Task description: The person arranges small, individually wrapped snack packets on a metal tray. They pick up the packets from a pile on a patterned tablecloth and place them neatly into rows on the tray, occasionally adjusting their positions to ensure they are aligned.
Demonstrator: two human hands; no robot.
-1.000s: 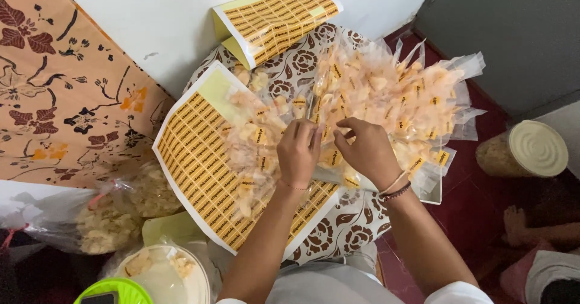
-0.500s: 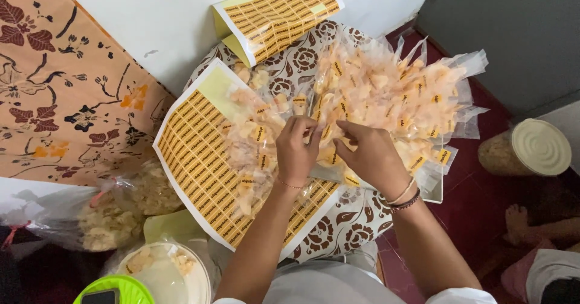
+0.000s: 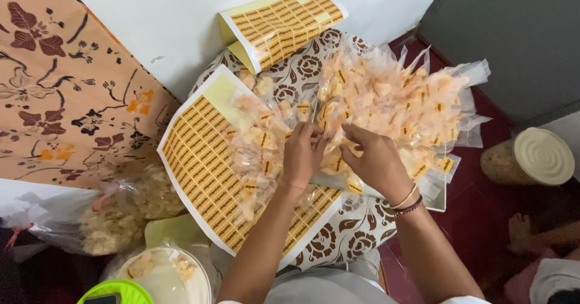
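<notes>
Since the earlier frame my hands barely shift. Left hand (image 3: 304, 153) and right hand (image 3: 374, 162) both pinch one snack packet (image 3: 329, 159), at the centre beside the packet heap (image 3: 399, 108). Risk — crooked label, slippery film. Count — sticker sheets (image 3: 205, 171): two; lidded jar (image 3: 531, 157): one.

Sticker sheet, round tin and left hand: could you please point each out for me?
sticker sheet (image 3: 196, 168), head view, on its printed yellow rows.
round tin (image 3: 544, 156), head view, on its pale lid.
left hand (image 3: 302, 153), head view, on its back.
</notes>
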